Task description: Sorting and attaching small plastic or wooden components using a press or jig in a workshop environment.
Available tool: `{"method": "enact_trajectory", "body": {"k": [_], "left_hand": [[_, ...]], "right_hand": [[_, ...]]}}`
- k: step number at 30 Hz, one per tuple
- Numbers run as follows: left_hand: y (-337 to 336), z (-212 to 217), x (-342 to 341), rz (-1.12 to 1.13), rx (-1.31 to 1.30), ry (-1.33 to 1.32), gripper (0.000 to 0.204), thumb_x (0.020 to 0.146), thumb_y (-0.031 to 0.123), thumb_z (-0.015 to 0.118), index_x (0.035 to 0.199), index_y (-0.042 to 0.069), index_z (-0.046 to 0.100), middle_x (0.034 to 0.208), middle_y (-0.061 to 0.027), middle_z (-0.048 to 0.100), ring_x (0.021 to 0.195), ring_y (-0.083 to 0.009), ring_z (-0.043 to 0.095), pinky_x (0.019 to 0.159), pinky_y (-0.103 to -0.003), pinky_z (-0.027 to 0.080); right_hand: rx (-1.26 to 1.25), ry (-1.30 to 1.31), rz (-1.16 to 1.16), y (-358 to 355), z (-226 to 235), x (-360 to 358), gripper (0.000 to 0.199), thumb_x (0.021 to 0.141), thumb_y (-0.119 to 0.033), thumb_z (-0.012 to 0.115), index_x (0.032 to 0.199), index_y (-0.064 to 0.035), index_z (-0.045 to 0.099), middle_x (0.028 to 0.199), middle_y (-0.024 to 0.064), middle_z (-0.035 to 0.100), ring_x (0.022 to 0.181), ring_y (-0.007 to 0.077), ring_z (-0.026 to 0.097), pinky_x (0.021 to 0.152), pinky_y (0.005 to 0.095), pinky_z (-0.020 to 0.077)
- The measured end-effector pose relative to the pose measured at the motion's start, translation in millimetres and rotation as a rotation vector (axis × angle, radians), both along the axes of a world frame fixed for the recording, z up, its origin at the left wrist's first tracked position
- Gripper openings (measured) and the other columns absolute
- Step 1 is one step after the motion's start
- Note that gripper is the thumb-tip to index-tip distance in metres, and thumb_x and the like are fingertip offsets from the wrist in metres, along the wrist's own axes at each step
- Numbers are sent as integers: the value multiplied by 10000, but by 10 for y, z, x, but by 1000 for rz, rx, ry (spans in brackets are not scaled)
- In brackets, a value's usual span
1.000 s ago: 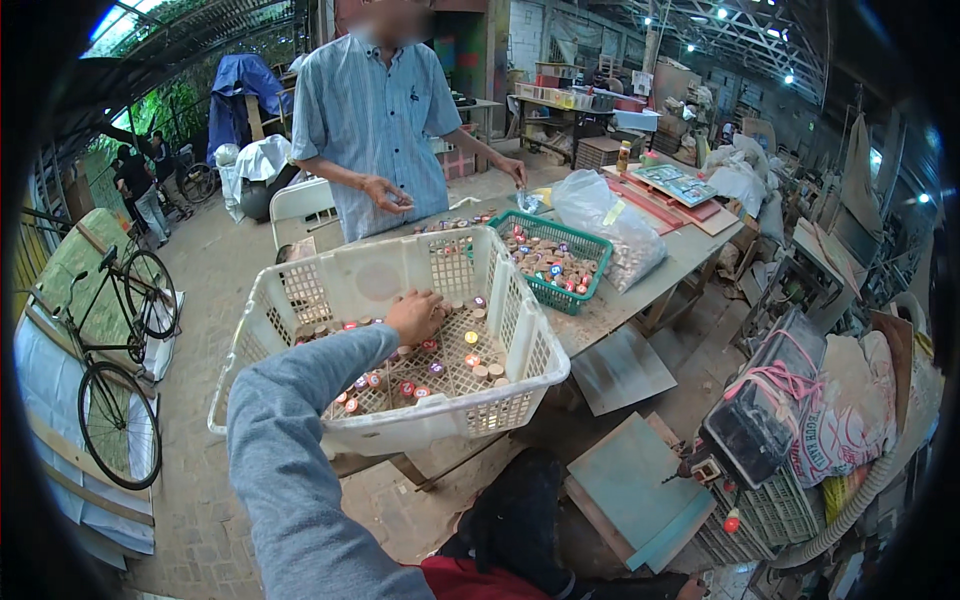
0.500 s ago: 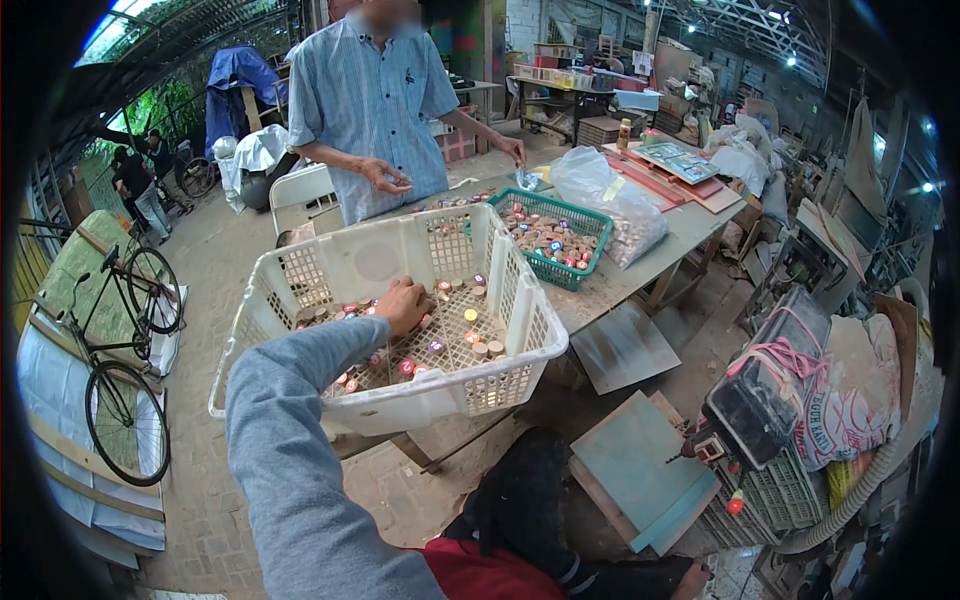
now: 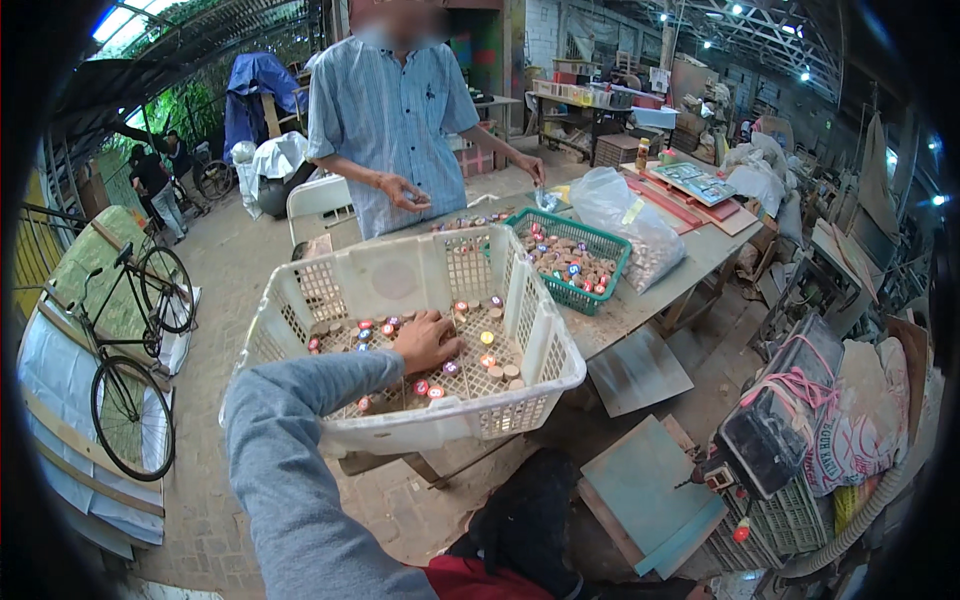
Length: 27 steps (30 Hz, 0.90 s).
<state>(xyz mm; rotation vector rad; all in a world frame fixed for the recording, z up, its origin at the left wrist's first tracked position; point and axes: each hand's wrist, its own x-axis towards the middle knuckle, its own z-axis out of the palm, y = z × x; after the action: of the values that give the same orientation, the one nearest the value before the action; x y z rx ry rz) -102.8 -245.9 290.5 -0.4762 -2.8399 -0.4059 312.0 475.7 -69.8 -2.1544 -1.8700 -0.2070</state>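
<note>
My left hand (image 3: 428, 342) reaches down into a large white plastic crate (image 3: 400, 432) with perforated walls. Its fingers are bent over the crate floor, and whatever lies under them is hidden. Around it are scattered small round wooden discs, some plain like the wooden disc (image 3: 513, 371), others with coloured tops, such as a yellow-topped disc (image 3: 487, 338) and a red-topped disc (image 3: 421, 387). My grey-sleeved left arm crosses the near left rim. My right hand does not show.
Behind the crate stands a person in a blue shirt (image 3: 390, 130), hands over the table (image 3: 655, 290). A green basket (image 3: 590, 300) of discs and a clear plastic bag (image 3: 640, 230) rest there. Boards (image 3: 655, 490) and a black case (image 3: 775, 415) are at right; bicycle (image 3: 130, 360) at left.
The view has shifted, so the scene sits slightly right and lower. My left hand stays down in the crate, its fingers bent a little differently. The other person's hands hold much the same pose.
</note>
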Motion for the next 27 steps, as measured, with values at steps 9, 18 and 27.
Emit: {"method": "enact_trajectory", "body": {"k": [9,18,27], "left_hand": [[107,105,48,20,-115,122,401,860,444,649,889,45,675,956,-157,608,973,-350,577,849,-458,471],[96,62,30,2,-92,99,404,875,435,629,833,34,655,909,-153,629,818,-347,643,715,-469,519],[31,154,-4,-249,-209,235,356,848,354,660,669,47,634,668,-146,641,626,-338,626,611,-453,513]], "right_hand": [[-146,100,60,71,24,209,429,1015,-359,451,907,-26,699,881,196,671,768,333,642,650,515,497],[-503,257,252,-180,902,247,624,888,-550,526,1249,-59,658,1206,181,663,1133,390,600,995,482,445],[-490,297,283,-440,1245,170,612,864,-472,575,1267,-14,634,1236,211,650,1155,400,593,1002,470,437]]}}
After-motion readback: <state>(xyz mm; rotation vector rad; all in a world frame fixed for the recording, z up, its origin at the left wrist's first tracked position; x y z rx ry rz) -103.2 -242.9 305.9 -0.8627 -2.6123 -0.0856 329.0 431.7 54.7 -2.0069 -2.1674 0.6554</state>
